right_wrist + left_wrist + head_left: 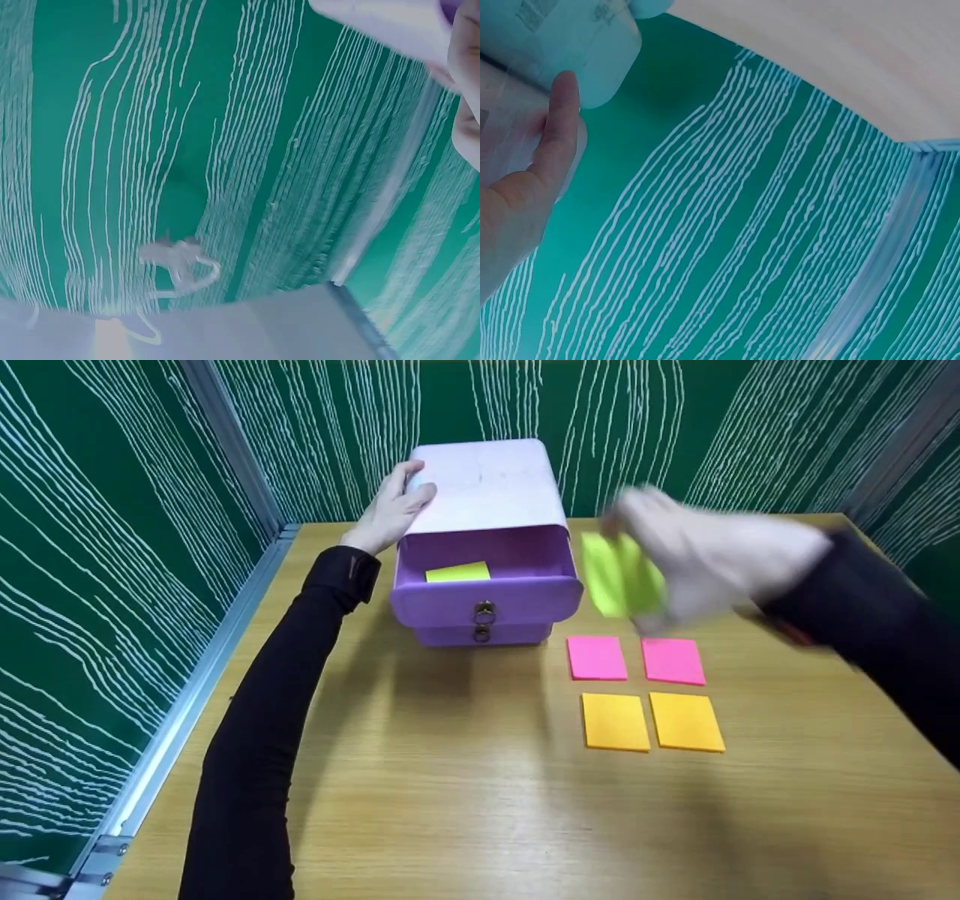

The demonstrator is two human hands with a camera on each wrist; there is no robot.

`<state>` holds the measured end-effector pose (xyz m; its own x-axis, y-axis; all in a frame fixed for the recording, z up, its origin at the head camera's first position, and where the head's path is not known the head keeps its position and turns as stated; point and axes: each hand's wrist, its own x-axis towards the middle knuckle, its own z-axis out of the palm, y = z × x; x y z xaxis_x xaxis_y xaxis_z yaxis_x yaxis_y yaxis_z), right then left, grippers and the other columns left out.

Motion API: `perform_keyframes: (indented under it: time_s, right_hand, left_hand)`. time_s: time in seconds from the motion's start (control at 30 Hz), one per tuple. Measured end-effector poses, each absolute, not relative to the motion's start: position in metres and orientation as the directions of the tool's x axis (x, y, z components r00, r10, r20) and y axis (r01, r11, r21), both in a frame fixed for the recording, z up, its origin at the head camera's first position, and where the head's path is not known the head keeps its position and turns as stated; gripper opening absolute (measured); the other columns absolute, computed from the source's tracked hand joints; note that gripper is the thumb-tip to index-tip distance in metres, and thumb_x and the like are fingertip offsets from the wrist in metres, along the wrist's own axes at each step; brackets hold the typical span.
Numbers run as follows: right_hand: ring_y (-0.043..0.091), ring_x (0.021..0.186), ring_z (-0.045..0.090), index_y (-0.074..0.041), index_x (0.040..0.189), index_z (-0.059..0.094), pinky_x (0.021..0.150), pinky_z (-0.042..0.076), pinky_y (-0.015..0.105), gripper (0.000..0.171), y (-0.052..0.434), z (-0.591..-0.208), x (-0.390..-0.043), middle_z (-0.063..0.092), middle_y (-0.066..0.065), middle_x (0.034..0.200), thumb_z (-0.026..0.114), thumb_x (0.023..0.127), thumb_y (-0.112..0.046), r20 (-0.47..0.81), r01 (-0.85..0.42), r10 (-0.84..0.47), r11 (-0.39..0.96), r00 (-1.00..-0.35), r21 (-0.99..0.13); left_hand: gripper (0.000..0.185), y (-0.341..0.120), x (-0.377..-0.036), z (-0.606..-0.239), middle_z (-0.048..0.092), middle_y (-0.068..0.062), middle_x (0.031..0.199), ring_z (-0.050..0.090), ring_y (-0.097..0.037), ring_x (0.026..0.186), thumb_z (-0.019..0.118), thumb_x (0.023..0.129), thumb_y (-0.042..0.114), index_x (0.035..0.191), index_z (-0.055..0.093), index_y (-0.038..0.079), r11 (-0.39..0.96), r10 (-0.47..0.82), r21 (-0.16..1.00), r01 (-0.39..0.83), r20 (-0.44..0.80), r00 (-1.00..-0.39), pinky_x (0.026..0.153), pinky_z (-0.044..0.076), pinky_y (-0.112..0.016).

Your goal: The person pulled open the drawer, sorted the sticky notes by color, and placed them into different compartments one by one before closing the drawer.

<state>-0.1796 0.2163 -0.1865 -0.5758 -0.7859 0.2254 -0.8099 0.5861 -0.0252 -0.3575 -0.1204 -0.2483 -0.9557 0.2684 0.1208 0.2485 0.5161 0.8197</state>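
Observation:
A purple two-drawer box (487, 604) with a pale top stands on the table, its upper drawer pulled out. Inside that drawer lies a yellow-green sticky note pad (457, 572). My left hand (394, 506) rests on the box's upper left edge, thumb on top; in the left wrist view one straight finger (561, 124) touches the box. My right hand (675, 551), blurred, holds lime-green sticky notes (619, 577) just right of the drawer; whether this is one pad or two is unclear. Only part of this hand (466, 82) shows in the right wrist view.
Two pink sticky note pads (597, 658) lie right of the box, with two orange pads (615, 722) in front of them. Green walls (60, 585) with white wavy lines and metal frame bars (217, 667) border the wooden table (480, 810).

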Motion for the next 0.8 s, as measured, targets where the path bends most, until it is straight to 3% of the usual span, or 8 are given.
perform_keyframes:
  time_s: [0.17,0.27,0.4,0.8]
  right_hand:
    - [0.025,0.101,0.047,-0.002,0.123,0.04,0.084,0.048,0.04,0.076,0.166,-0.157,-0.221,0.051,0.014,0.112,0.086,0.068,-0.025,0.085,-0.712,-0.708,0.688,-0.701,-0.145]
    - [0.028,0.111,0.047,-0.003,0.128,0.039,0.093,0.048,0.046,0.078,0.142,-0.154,-0.239,0.049,0.016,0.125,0.084,0.07,-0.029,0.029,-0.678,-0.685,0.711,-0.728,-0.187]
    - [0.029,0.116,0.046,-0.002,0.13,0.039,0.1,0.045,0.047,0.076,0.121,-0.158,-0.255,0.048,0.017,0.132,0.082,0.073,-0.03,-0.035,-0.664,-0.679,0.726,-0.733,-0.176]
    - [0.029,0.11,0.046,-0.006,0.128,0.044,0.094,0.045,0.045,0.071,0.11,-0.166,-0.264,0.051,0.016,0.125,0.081,0.072,-0.03,-0.126,-0.674,-0.683,0.731,-0.72,-0.111]
  left_hand:
    - [0.062,-0.122,-0.357,-0.251,0.013,-0.009,0.167,0.018,-0.017,0.154,0.046,0.103,0.039,0.157,0.025,0.016,0.51,0.262,0.822,0.252,0.13,-0.956,0.126,0.015,-0.027]
    - [0.062,-0.123,-0.357,-0.251,0.015,-0.01,0.167,0.017,-0.018,0.154,0.046,0.103,0.037,0.157,0.024,0.013,0.501,0.271,0.823,0.268,0.145,-0.952,0.126,0.015,-0.027]
    - [0.062,-0.123,-0.356,-0.251,0.017,-0.012,0.166,0.02,-0.019,0.153,0.046,0.104,0.035,0.157,0.024,0.01,0.484,0.272,0.83,0.278,0.16,-0.949,0.125,0.016,-0.028]
    - [0.062,-0.12,-0.358,-0.247,0.018,-0.01,0.167,0.02,-0.017,0.153,0.047,0.102,0.036,0.156,0.027,0.013,0.518,0.258,0.814,0.263,0.144,-0.955,0.126,0.016,-0.027]
